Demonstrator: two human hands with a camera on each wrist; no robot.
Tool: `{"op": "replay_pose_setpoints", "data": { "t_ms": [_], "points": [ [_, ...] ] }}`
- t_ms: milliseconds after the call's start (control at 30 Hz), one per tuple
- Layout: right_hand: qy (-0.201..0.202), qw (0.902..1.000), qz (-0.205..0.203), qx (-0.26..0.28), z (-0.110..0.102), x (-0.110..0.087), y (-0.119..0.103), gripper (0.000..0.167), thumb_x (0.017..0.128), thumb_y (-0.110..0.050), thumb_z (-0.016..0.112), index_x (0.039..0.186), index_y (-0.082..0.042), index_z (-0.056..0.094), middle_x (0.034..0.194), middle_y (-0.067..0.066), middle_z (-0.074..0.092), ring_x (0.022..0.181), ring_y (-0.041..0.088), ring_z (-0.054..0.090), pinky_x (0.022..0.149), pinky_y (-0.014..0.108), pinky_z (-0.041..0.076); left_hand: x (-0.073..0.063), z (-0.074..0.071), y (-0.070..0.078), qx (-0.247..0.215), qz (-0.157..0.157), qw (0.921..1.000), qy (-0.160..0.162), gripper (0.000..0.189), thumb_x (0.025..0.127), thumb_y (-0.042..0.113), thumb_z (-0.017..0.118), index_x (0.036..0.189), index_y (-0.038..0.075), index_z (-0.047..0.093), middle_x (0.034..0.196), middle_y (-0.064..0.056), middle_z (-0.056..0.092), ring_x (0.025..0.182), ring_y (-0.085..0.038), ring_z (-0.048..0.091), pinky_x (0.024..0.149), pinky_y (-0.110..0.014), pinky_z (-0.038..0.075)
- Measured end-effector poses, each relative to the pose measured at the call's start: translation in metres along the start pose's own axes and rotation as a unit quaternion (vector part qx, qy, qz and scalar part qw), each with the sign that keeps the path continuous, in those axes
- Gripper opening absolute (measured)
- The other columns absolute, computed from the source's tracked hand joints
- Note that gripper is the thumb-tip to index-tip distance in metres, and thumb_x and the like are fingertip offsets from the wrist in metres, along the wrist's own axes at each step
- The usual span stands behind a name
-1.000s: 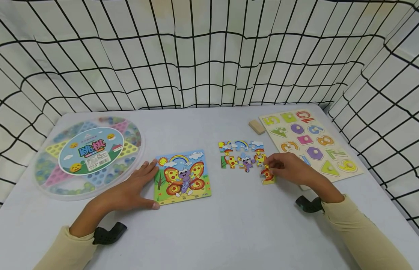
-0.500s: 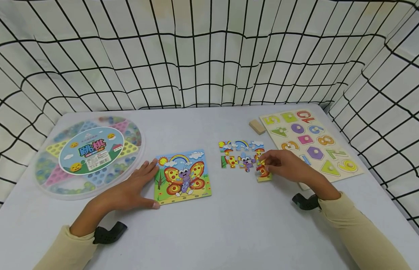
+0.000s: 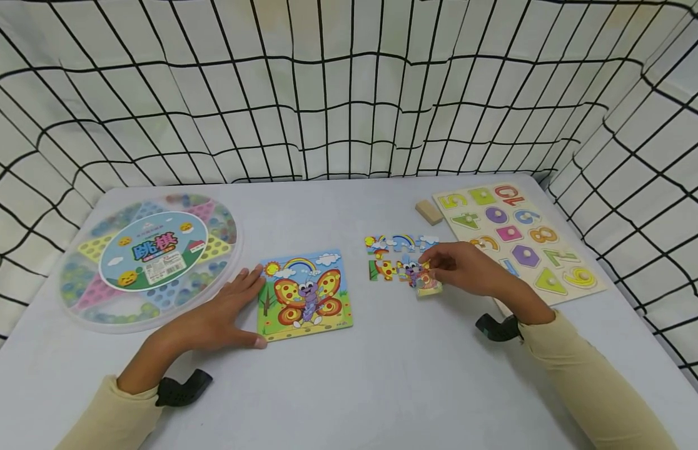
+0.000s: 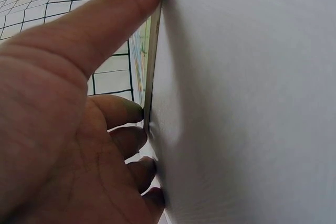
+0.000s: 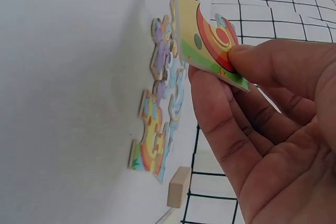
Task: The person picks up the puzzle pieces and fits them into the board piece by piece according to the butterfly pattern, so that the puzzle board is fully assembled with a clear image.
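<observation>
My right hand pinches a corner jigsaw piece between thumb and fingers. Printed with a red and orange swirl over green, this piece is tilted above the table in the right wrist view. Just left of it lies a partly joined jigsaw with a sun, a rainbow and a purple butterfly head; my right hand covers its right side in the head view. My left hand rests on the table, thumb and fingertips touching the left edge of a square butterfly picture board. Only that board's thin edge shows in the left wrist view.
A round Chinese checkers set with marbles under its lid lies at the left. Behind the jigsaw is a small wooden block. To the right lies a number and shape peg board. Black netting surrounds the table.
The right hand has moved left with the corner piece, from the jigsaw's right side to in front of the butterfly's head, and the piece has tilted. The left hand stays put.
</observation>
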State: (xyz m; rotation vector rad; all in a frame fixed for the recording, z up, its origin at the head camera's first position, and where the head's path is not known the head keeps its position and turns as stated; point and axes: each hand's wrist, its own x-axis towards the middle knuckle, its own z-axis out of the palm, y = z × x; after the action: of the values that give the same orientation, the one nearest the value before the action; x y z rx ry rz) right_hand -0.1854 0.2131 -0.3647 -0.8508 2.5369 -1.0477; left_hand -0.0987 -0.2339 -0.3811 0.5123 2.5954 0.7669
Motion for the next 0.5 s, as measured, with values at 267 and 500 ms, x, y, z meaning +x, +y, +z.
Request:
{"op": "replay_pose_setpoints", "data": {
  "t_ms": [267, 500],
  "points": [
    [-0.007, 1.0, 0.003, -0.003, 0.001, 0.007, -0.01, 0.027, 0.092, -0.002, 0.065, 0.119, -0.001, 0.066, 0.091, 0.003, 0.064, 0.081, 0.018, 0.059, 0.068, 0.028, 0.053, 0.003, 0.004, 0.001, 0.001, -0.006, 1.0, 0.002, 0.114, 0.072, 0.054, 0.079, 0.154, 0.002, 0.02, 0.163, -0.011, 0.001, 0.146, -0.038, -0.006, 0.113, -0.062, 0.003],
    [-0.013, 0.9999, -0.007, 0.007, 0.004, 0.016, -0.02, 0.028, 0.092, 0.0, 0.064, 0.119, 0.002, 0.066, 0.093, 0.004, 0.064, 0.078, 0.018, 0.058, 0.065, 0.028, 0.053, 0.001, 0.001, 0.003, 0.004, -0.003, 1.0, 0.004, 0.113, 0.073, 0.055, 0.079, 0.154, 0.001, 0.02, 0.163, -0.012, 0.001, 0.146, -0.039, -0.006, 0.113, -0.062, 0.003]
  ]
}}
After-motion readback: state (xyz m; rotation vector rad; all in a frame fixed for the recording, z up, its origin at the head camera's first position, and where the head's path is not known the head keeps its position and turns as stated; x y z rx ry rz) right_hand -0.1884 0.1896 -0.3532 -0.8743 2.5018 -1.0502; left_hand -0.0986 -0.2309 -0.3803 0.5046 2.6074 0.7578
